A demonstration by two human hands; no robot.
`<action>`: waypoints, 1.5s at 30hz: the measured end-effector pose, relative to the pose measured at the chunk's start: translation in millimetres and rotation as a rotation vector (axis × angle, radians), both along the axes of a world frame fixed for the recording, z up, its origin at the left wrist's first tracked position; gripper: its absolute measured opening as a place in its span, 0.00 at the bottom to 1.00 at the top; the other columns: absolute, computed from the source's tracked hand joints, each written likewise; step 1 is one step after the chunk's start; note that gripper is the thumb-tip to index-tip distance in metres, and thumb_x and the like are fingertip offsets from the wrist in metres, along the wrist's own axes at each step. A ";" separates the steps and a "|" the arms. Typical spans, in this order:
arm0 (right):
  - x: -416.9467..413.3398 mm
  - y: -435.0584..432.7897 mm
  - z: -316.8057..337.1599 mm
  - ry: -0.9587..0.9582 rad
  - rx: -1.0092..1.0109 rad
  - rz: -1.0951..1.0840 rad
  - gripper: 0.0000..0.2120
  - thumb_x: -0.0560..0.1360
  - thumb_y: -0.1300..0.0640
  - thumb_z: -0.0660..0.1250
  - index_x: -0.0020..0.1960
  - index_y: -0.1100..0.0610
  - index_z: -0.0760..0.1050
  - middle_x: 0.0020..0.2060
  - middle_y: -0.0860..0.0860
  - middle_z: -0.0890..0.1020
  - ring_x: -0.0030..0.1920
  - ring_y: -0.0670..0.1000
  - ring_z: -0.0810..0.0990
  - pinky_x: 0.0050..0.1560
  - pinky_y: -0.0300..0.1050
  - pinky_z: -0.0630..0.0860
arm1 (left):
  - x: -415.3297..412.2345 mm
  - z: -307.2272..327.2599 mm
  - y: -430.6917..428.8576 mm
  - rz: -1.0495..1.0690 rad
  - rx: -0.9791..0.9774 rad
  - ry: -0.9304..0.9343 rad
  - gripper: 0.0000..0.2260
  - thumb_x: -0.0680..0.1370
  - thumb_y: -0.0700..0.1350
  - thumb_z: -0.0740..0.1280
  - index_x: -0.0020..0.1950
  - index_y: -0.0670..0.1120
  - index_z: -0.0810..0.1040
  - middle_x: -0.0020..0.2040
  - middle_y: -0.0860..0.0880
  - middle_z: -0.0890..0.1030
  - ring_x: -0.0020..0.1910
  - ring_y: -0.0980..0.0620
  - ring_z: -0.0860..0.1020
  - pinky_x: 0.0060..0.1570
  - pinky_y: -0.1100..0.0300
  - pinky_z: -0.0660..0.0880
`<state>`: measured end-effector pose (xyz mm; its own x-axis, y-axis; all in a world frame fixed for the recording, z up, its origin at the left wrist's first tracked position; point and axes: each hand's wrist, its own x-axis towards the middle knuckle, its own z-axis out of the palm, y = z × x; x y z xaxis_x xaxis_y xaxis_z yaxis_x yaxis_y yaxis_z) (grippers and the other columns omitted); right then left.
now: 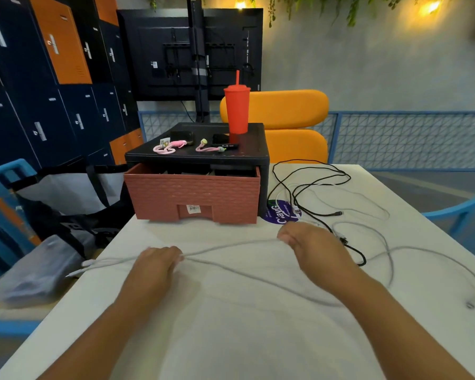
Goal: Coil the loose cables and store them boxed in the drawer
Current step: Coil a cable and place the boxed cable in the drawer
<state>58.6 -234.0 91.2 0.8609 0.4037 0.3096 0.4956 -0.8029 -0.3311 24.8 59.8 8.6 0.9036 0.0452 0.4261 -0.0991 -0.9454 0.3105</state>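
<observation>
Both hands were on the white cable (231,244): left hand (159,263) near centre with fingers pinched on it, right hand (310,242) further right with fingers clamped on it. The run between them was straight over the counter (231,338); the rest trailed loose to the near right. A black cable (313,171) lay uncoiled far right, beside the drawer unit (254,154), whose drawer (192,193) stood open. Two pink coiled cables (163,148) and a red tumbler (237,111) sat on top.
</observation>
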 end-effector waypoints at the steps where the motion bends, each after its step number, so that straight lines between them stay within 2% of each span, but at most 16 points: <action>1: 1.3 -3.2 6.9 -0.002 0.031 0.007 0.08 0.79 0.58 0.57 0.51 0.53 0.74 0.46 0.49 0.78 0.48 0.53 0.76 0.44 0.44 0.68 | -1.6 3.2 8.8 0.034 0.034 0.003 0.09 0.75 0.40 0.58 0.41 0.45 0.77 0.37 0.47 0.81 0.40 0.43 0.74 0.42 0.55 0.65; 5: 3.8 -21.1 26.2 0.007 0.115 0.080 0.07 0.78 0.56 0.61 0.44 0.54 0.76 0.40 0.48 0.78 0.43 0.49 0.75 0.44 0.45 0.70 | -9.2 19.3 36.1 0.253 0.031 0.075 0.10 0.77 0.34 0.59 0.48 0.46 0.76 0.44 0.46 0.80 0.43 0.46 0.74 0.40 0.54 0.70; 7: 8.3 -30.5 34.2 0.020 0.064 0.067 0.06 0.77 0.56 0.62 0.42 0.53 0.76 0.38 0.48 0.78 0.42 0.49 0.75 0.43 0.45 0.69 | -12.9 28.1 45.6 0.282 -0.008 0.072 0.09 0.79 0.36 0.58 0.53 0.46 0.76 0.45 0.45 0.80 0.42 0.46 0.75 0.41 0.54 0.71; 10: 21.5 -46.7 46.7 -0.020 -0.033 -0.050 0.08 0.78 0.57 0.62 0.44 0.57 0.78 0.40 0.52 0.79 0.43 0.54 0.75 0.43 0.46 0.69 | -15.6 44.1 47.4 0.294 -0.162 -0.013 0.10 0.81 0.44 0.55 0.50 0.43 0.75 0.39 0.43 0.78 0.37 0.46 0.74 0.36 0.54 0.68; 13: 42.0 -69.0 61.5 -0.062 -0.073 -0.290 0.11 0.79 0.56 0.60 0.44 0.60 0.78 0.43 0.57 0.77 0.44 0.57 0.72 0.41 0.45 0.65 | -12.5 61.1 39.6 0.326 -0.499 -0.073 0.14 0.81 0.48 0.57 0.43 0.43 0.76 0.35 0.43 0.75 0.35 0.46 0.71 0.34 0.55 0.66; 16: 62.4 -85.5 75.7 -0.132 -0.169 -0.492 0.10 0.78 0.57 0.61 0.46 0.61 0.78 0.44 0.58 0.74 0.48 0.61 0.73 0.43 0.46 0.66 | -8.0 76.5 27.5 0.312 -0.967 0.017 0.16 0.80 0.51 0.60 0.38 0.42 0.74 0.29 0.48 0.66 0.29 0.50 0.64 0.30 0.59 0.62; 18: 69.2 -86.0 86.0 -0.170 -0.154 -0.553 0.07 0.76 0.63 0.61 0.48 0.63 0.78 0.46 0.62 0.76 0.46 0.61 0.74 0.42 0.47 0.67 | -6.6 87.3 19.0 0.235 -1.262 0.080 0.17 0.80 0.51 0.61 0.35 0.43 0.71 0.24 0.51 0.61 0.24 0.54 0.58 0.26 0.60 0.57; 22: 73.8 -71.8 108.9 -0.376 -0.059 -0.486 0.11 0.73 0.72 0.59 0.49 0.65 0.78 0.48 0.65 0.76 0.43 0.61 0.73 0.41 0.49 0.68 | -5.3 108.5 -0.8 0.119 -1.494 0.107 0.19 0.80 0.52 0.59 0.34 0.43 0.72 0.19 0.52 0.62 0.18 0.57 0.58 0.19 0.66 0.58; 25: 72.7 -52.7 120.6 -0.584 -0.027 -0.286 0.16 0.72 0.73 0.60 0.56 0.64 0.79 0.52 0.65 0.77 0.50 0.67 0.76 0.46 0.55 0.72 | -4.1 126.4 -19.5 0.038 -1.549 0.085 0.19 0.80 0.52 0.59 0.36 0.43 0.76 0.19 0.53 0.63 0.18 0.58 0.59 0.19 0.69 0.59; 29: 65.1 -18.8 129.4 -0.612 -0.078 -0.044 0.19 0.73 0.73 0.60 0.59 0.60 0.78 0.56 0.59 0.79 0.54 0.61 0.77 0.47 0.50 0.71 | -4.5 148.2 -42.9 -0.059 -1.525 0.058 0.18 0.80 0.52 0.58 0.36 0.43 0.77 0.20 0.53 0.64 0.18 0.59 0.59 0.18 0.68 0.60; 31: 58.5 -4.1 124.9 -0.504 -0.031 0.033 0.21 0.73 0.74 0.59 0.59 0.59 0.78 0.57 0.57 0.79 0.57 0.58 0.76 0.55 0.47 0.70 | -5.7 155.0 -53.2 -0.090 -1.452 0.049 0.19 0.81 0.52 0.58 0.37 0.42 0.77 0.20 0.53 0.64 0.18 0.58 0.59 0.19 0.67 0.60; 34: 54.2 4.6 107.1 -0.256 0.121 0.027 0.23 0.73 0.76 0.56 0.59 0.59 0.78 0.56 0.55 0.80 0.58 0.55 0.75 0.54 0.37 0.66 | -8.0 159.3 -64.5 -0.110 -1.310 0.052 0.19 0.81 0.51 0.56 0.39 0.42 0.78 0.20 0.52 0.66 0.19 0.57 0.59 0.23 0.63 0.59; 38: 55.1 -6.3 73.7 0.091 -0.382 -0.049 0.24 0.74 0.71 0.56 0.67 0.54 0.70 0.64 0.55 0.75 0.63 0.55 0.72 0.61 0.46 0.69 | -11.9 156.8 -71.4 -0.172 -1.195 0.077 0.19 0.82 0.48 0.54 0.41 0.41 0.79 0.22 0.51 0.66 0.22 0.55 0.58 0.26 0.59 0.55; 41: 45.8 -10.9 53.4 0.339 -0.620 -0.012 0.30 0.75 0.70 0.52 0.74 0.49 0.58 0.73 0.52 0.63 0.71 0.55 0.62 0.68 0.48 0.62 | -13.4 155.9 -77.5 -0.213 -1.136 0.080 0.19 0.82 0.45 0.54 0.41 0.40 0.80 0.22 0.50 0.66 0.22 0.55 0.57 0.26 0.60 0.53; 43: 42.0 -3.4 46.7 0.328 -0.491 0.042 0.31 0.76 0.69 0.52 0.75 0.49 0.55 0.73 0.53 0.61 0.71 0.55 0.61 0.67 0.45 0.61 | -12.7 155.8 -83.1 -0.244 -1.111 0.087 0.17 0.81 0.45 0.56 0.42 0.39 0.81 0.23 0.50 0.67 0.21 0.55 0.58 0.24 0.62 0.55; 45: 41.5 10.0 45.2 0.262 -0.201 0.089 0.29 0.77 0.66 0.54 0.75 0.51 0.54 0.73 0.52 0.62 0.71 0.53 0.62 0.66 0.42 0.61 | -11.2 154.7 -88.8 -0.303 -1.109 0.106 0.16 0.81 0.44 0.58 0.42 0.38 0.81 0.23 0.49 0.67 0.21 0.55 0.58 0.22 0.64 0.56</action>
